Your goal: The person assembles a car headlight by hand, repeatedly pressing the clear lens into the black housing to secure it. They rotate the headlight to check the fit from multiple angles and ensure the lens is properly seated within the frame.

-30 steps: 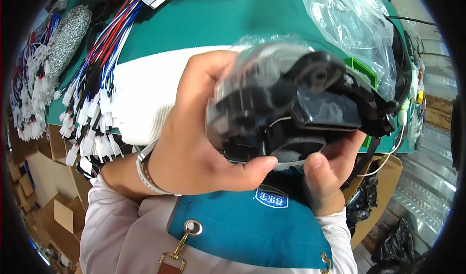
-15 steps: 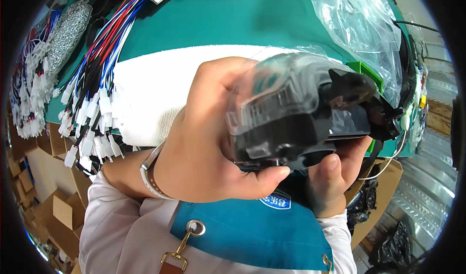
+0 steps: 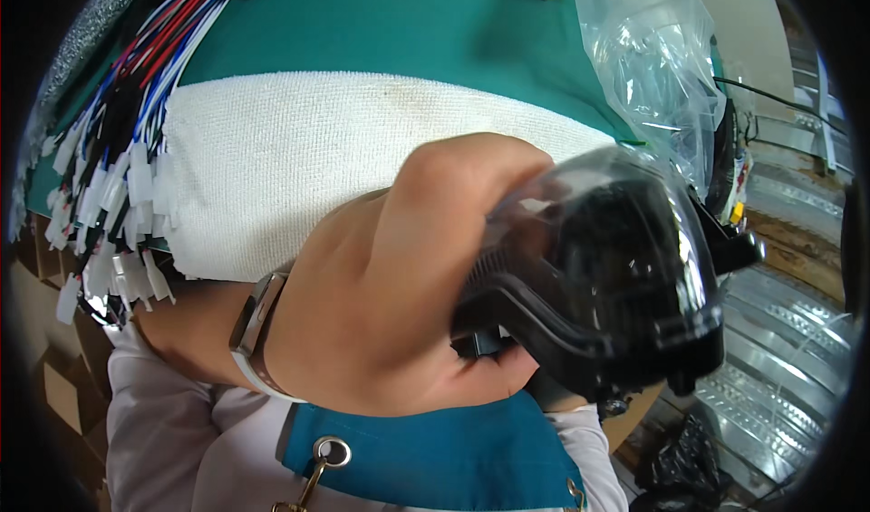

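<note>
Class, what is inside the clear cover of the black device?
Under the clear cover, a dark form shows, its details unclear. The left hand hides the cover's left end; what lies there cannot be seen.

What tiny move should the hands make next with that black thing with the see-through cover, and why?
Maybe tilt the black device a little: the left hand holds its side, and its clear cover faces us, hiding its underside.

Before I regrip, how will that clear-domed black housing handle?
The black housing looks stiff: no sagging shows in the left hand. The glossy clear dome is probably slippery. Its rounded shape would likely let the part rock if set dome-down.
</note>
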